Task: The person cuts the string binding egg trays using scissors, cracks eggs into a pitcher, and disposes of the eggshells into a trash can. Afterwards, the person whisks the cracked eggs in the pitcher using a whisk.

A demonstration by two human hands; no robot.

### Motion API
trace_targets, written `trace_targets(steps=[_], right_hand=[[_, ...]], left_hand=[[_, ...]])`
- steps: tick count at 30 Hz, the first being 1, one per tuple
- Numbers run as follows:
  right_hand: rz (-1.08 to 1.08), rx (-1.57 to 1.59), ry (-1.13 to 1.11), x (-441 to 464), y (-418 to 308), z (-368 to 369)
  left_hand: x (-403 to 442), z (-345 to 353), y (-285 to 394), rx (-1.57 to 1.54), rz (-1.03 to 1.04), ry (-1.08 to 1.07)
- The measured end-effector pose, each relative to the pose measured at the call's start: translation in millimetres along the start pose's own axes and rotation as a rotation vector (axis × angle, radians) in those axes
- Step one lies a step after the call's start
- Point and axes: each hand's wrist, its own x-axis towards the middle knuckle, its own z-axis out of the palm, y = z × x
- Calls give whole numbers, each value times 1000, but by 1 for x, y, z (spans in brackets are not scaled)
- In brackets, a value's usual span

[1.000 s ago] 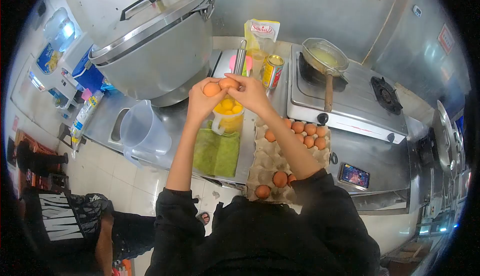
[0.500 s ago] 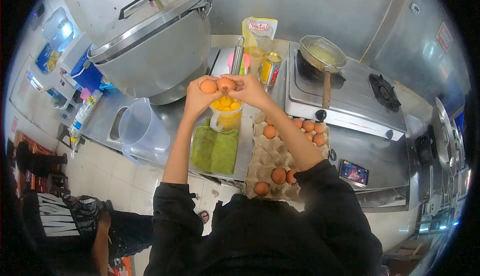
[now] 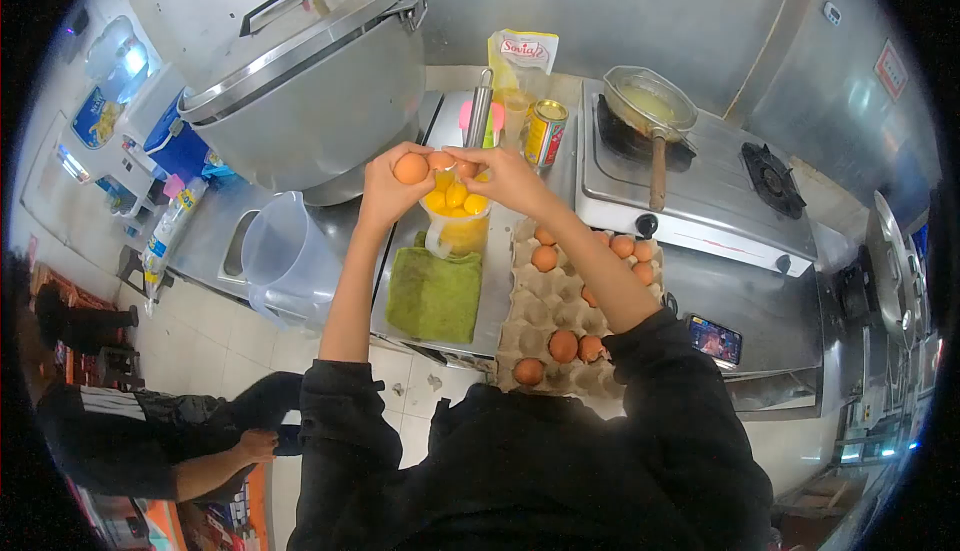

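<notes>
My left hand [image 3: 388, 189] holds a whole brown egg [image 3: 410, 168] and, at its fingertips, one part of a parted eggshell [image 3: 440, 161]. My right hand [image 3: 500, 179] pinches the other part of the shell [image 3: 466, 167]. Both hands are over a clear jug [image 3: 458, 234] with several yolks [image 3: 456, 197] in it. A folded green cloth [image 3: 435, 296] lies in front of the jug. Right of it sits a cardboard egg tray [image 3: 519, 316] with several brown eggs [image 3: 563, 345], partly hidden under my right forearm.
A large lidded pot [image 3: 300, 101] stands at the back left, with an empty plastic pitcher [image 3: 287, 251] before it. Behind the jug are a whisk [image 3: 479, 111], a can [image 3: 545, 134] and a pouch [image 3: 522, 56]. A stove [image 3: 700, 196] holds a pan [image 3: 650, 101]. A person [image 3: 190, 441] is at lower left.
The egg between my hands has come apart into two shell parts, and my hands are slightly wider apart. The person at lower left has moved, with an arm now reaching forward.
</notes>
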Motion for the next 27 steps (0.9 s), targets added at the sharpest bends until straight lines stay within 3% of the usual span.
trace_targets(steps=[6,8,12,19,21,24,27], right_hand=[[23,31,115,-9,-11,1],[14,225,165,-14,-13,-1],[59,224,188,-41,-21,-20],[316,234,88,-123,-43,-57],[340,184,20,-148,-51,-60],[489,129,-68,-189,-63,-63],[471,145,0,-224,-63,-47]], left_hand=[[-7,6,9,50,84,70],[-10,12,15,47,132,106],[-18,27,34,-45,85,40],[-47,62,72,-138,73,-249],[-58,73,75,-237,-5,-461],[-86,96,81,-322,-31,-547],[-111,105,78,-363,-47,-568]])
